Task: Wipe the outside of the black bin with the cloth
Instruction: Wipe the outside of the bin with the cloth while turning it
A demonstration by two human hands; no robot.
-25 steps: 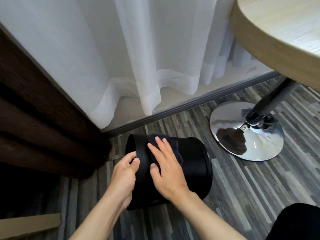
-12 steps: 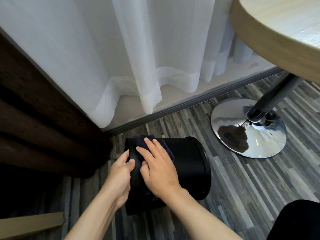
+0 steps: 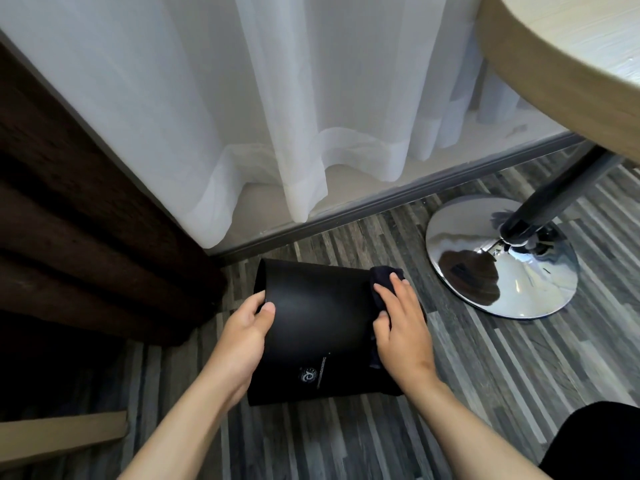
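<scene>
The black bin (image 3: 317, 320) lies on its side on the grey striped floor, with a small white logo on its near wall. My left hand (image 3: 244, 336) grips the bin's left end, thumb on the outer wall. My right hand (image 3: 401, 323) presses a dark cloth (image 3: 382, 277) flat against the bin's right end. Most of the cloth is hidden under my palm; its edge shows above and below my fingers.
A chrome round table base (image 3: 502, 261) with a dark post stands to the right, under a light wooden tabletop (image 3: 568, 74). White sheer curtains (image 3: 277, 116) hang behind the bin. Dark brown drapes (image 3: 79, 220) are on the left. A cardboard strip (image 3: 62, 434) lies bottom left.
My right hand has slid the cloth from the bin's left part across to its right end. The left hand has kept its grip on the left end.
</scene>
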